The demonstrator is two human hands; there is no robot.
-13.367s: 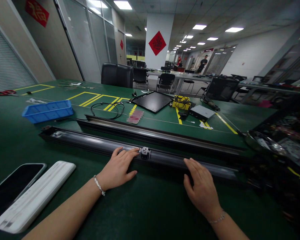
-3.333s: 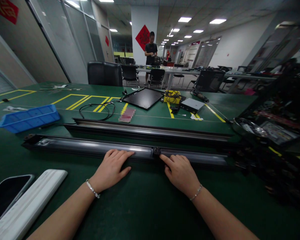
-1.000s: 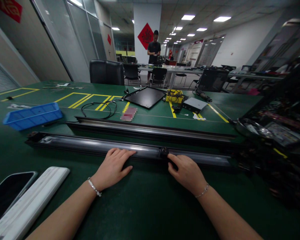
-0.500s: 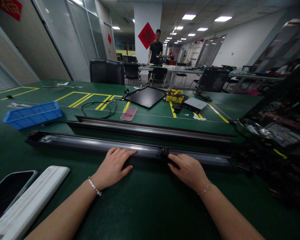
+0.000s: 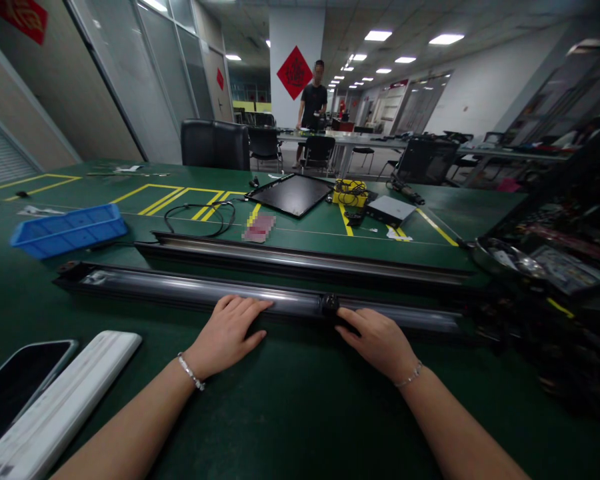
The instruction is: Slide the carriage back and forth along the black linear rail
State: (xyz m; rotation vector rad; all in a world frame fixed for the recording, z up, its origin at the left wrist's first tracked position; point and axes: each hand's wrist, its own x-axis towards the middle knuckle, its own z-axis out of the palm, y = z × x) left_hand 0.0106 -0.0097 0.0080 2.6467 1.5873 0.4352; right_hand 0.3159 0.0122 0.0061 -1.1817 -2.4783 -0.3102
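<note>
Fingers [image 5: 253, 310] apart, our left hand [image 5: 225, 338] rests on the near rail [image 5: 175, 289] while our right hand [image 5: 379, 339] apparently positions the block [image 5: 329, 304], needing light pressure next.

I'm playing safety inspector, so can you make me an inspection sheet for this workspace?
Surface: green table with yellow lines.
Main things: near rail with a small dark block on it; far rail behind.
Clutter: blue bin, dark-screened device, white bar, black panel, grey box.
Hands: left hand has fingers on the near rail; right hand has its index fingertip at the block.
Cables: black cable looped behind the rails; tangled cables at the yellow box.
Surroundings: person standing by another table, black chairs, red diamond sign.
</note>
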